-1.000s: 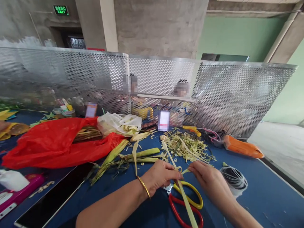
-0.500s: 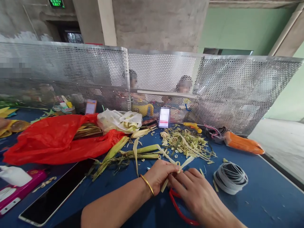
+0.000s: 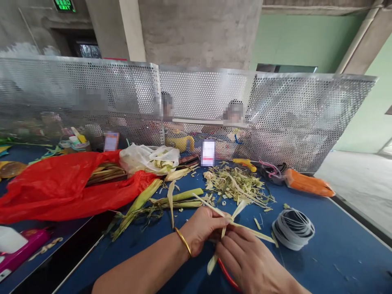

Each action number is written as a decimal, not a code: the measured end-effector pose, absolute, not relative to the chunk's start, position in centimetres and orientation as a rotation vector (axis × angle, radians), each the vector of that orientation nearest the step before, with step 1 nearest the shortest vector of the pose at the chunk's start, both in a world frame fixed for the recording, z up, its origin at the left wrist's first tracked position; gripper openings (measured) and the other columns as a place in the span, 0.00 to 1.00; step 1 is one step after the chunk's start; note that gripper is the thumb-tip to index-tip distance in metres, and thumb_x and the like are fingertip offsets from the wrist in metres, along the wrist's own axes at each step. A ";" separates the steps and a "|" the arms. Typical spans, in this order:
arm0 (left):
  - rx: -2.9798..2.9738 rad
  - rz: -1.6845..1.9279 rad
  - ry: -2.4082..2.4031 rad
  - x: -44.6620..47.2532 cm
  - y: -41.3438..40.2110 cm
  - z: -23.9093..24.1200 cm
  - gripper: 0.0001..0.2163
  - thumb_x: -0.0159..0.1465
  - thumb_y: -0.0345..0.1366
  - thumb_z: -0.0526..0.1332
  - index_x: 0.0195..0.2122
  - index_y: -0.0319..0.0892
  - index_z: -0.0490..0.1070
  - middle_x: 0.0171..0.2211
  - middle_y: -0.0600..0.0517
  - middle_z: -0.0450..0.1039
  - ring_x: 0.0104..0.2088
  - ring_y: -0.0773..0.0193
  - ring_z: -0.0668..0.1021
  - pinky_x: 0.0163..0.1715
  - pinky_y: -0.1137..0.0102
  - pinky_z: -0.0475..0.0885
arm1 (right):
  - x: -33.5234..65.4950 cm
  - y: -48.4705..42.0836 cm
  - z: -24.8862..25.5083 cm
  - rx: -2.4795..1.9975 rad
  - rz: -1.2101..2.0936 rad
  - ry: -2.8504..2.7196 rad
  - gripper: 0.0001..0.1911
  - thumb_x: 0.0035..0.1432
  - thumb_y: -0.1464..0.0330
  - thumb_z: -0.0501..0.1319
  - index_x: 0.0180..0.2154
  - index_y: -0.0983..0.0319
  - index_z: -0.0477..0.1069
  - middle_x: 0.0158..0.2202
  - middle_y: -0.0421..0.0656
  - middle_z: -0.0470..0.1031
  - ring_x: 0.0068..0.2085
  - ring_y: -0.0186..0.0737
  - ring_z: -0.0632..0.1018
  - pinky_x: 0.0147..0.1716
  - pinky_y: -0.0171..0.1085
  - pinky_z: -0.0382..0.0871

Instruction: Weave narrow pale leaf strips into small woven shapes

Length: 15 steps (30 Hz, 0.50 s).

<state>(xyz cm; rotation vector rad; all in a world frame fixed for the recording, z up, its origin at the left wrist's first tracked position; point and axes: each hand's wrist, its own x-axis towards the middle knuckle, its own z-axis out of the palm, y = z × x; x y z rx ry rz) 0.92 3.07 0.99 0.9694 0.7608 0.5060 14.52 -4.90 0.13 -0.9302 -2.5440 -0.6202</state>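
Pale corn husk strips (image 3: 239,209) cross one another where my two hands meet above the blue table. My left hand (image 3: 203,228), a gold bangle at its wrist, pinches the crossing between thumb and forefinger. Close against it, my right hand (image 3: 245,251) has its fingers curled on the strips from the right; its fingertips are partly hidden. One strip end sticks out right over the knuckles, another hangs down between the hands. A red cord or handle (image 3: 227,274) shows beneath my right hand, partly covered by it.
Shredded husk (image 3: 239,183) is heaped beyond my hands. Whole corn husks (image 3: 141,206) and a red plastic bag (image 3: 61,183) lie left. A coil of white cord (image 3: 293,229) sits right, an orange packet (image 3: 309,183) behind it. A perforated metal screen (image 3: 202,94) closes the back; people sit beyond.
One husk strip now stretches out to the right across my right hand, and a wider end hangs below. My right hand has shifted slightly left and down. The whole view has moved a little.
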 end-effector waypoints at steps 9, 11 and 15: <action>0.909 0.581 0.779 1.1 3.0 0.9 0.17 0.43 0.38 0.72 0.33 0.35 0.75 0.26 0.48 0.77 0.26 0.67 0.75 0.28 0.74 0.66 | 14.3 -5.1 1.0 -0.826 -0.589 -2.438 0.17 0.67 0.75 0.43 0.44 0.66 0.70 0.34 0.48 0.77 0.40 0.41 0.76 0.49 0.42 0.62; 0.885 0.605 0.782 1.0 3.5 1.1 0.17 0.44 0.37 0.72 0.34 0.35 0.75 0.26 0.48 0.77 0.25 0.67 0.76 0.29 0.74 0.67 | 15.1 -4.6 1.2 -1.010 -0.668 -2.280 0.17 0.68 0.72 0.43 0.47 0.67 0.68 0.40 0.50 0.77 0.44 0.44 0.76 0.48 0.43 0.62; 0.907 0.650 0.807 0.5 3.9 1.8 0.15 0.50 0.38 0.70 0.36 0.35 0.74 0.29 0.47 0.78 0.28 0.65 0.78 0.33 0.71 0.71 | 16.7 -3.4 1.1 -1.505 -0.635 -2.047 0.14 0.68 0.65 0.47 0.36 0.61 0.68 0.29 0.43 0.75 0.31 0.41 0.75 0.36 0.40 0.60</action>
